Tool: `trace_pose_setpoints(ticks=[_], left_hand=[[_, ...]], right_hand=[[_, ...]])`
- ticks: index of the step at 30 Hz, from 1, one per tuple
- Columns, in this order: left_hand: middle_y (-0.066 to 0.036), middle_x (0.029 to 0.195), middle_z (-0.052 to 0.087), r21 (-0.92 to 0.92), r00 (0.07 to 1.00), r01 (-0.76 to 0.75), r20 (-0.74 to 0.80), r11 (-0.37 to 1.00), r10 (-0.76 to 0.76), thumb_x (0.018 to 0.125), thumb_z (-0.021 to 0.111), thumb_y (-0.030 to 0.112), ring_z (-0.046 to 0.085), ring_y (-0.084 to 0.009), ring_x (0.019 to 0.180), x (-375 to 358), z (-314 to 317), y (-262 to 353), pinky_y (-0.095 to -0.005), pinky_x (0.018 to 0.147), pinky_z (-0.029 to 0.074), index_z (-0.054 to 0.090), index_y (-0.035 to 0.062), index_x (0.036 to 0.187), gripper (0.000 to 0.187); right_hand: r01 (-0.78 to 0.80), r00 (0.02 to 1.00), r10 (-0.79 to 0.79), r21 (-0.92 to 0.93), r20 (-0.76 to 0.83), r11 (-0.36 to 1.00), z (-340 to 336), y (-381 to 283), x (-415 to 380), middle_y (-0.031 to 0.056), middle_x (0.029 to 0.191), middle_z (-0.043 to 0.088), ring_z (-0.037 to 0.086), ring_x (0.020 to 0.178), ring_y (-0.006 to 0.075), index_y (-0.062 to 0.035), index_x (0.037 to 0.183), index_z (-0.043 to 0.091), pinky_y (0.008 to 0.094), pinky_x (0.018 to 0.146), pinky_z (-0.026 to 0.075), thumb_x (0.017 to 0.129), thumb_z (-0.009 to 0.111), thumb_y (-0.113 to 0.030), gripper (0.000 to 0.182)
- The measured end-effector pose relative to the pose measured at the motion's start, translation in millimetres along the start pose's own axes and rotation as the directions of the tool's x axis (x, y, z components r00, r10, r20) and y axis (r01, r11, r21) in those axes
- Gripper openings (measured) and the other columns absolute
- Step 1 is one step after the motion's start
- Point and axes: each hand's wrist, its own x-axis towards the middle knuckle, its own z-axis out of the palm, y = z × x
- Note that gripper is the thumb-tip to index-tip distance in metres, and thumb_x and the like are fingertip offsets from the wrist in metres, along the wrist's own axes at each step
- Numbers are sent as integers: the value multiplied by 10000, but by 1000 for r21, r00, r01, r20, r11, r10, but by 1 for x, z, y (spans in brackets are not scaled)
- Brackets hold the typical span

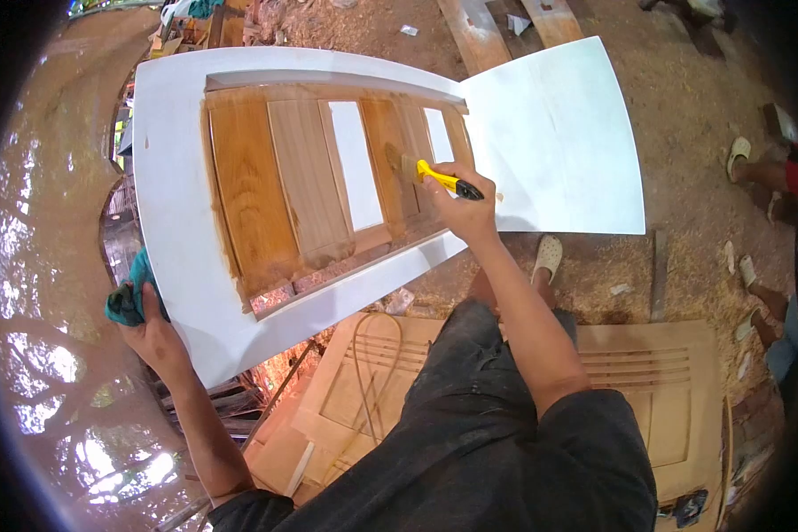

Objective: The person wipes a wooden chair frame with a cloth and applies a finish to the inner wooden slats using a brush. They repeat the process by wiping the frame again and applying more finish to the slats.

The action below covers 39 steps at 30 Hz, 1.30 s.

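A white-painted wooden piece [177, 195] with a slatted panel lies in front of me. Some slats are bare wood [250, 182], others are white [356, 168]. My right hand [463, 202] is closed around a yellow and black brush [448, 182], whose bristles touch the wood right of the middle of the panel. Around the brush the slats look darker and wet. At the piece's lower left edge, my left hand [151, 332] is closed on a green cloth [129, 297]. A white flat section [559, 142] extends to the right.
Unpainted wooden panels [700, 372] lie near my legs, with a looped cord [356, 355] over one. Boards [474, 35] lie on the dirt ground at the top. At the right edge, other people's legs and clogs [738, 158] show.
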Motion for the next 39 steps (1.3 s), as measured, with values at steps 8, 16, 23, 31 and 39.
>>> trace_pose_setpoints(ticks=[8, 16, 23, 31, 39], left_hand=[[-55, 1053, 598, -23, 1000, -10, 25, 1000, 11, 953, 605, 73, 548, -118, 946, -1, 2, 8, -262, 884, 427, 568, -35, 1096, 182], [-48, 1055, 588, -22, 1000, -5, -8, 1000, 5, 948, 611, 61, 545, -117, 951, -1, 2, 6, -258, 893, 424, 551, -27, 1111, 195], [-49, 1045, 593, 1, 1000, -27, 16, 1000, 27, 946, 609, 53, 549, -112, 939, -2, 2, 9, -253, 880, 427, 551, -24, 1099, 181], [-43, 1028, 598, 4, 1000, 14, 15, 1000, -14, 949, 607, 58, 548, -111, 941, -1, 1, 7, -251, 875, 426, 558, -19, 1084, 163], [-42, 1009, 635, -16, 998, -38, 40, 999, 39, 967, 593, 111, 573, -110, 917, -2, 0, 7, -262, 847, 447, 625, -27, 1052, 165]], right_hand=[[-36, 999, 36, -17, -18, 999, -10, -5, 4, 105, 878, 710, 667, 809, 146, 8, 930, 695, 264, 724, 521, 800, 755, -79, 168], [-266, 962, 255, 119, 100, 957, -19, 30, 46, 130, 905, 705, 687, 793, 155, 33, 985, 645, 262, 704, 547, 862, 716, -71, 175], [-276, 961, 273, 149, 40, 950, -15, 26, 24, 116, 909, 704, 684, 796, 134, 27, 978, 655, 252, 709, 551, 855, 728, -74, 175], [-198, 976, 208, 140, -61, 970, -9, 21, 5, 82, 892, 691, 666, 805, 113, 8, 964, 672, 230, 725, 529, 845, 743, -87, 168], [-49, 989, 50, 14, -141, 999, 1, 6, -18, 76, 860, 690, 636, 785, 114, 7, 923, 676, 256, 700, 509, 828, 742, -87, 149]])
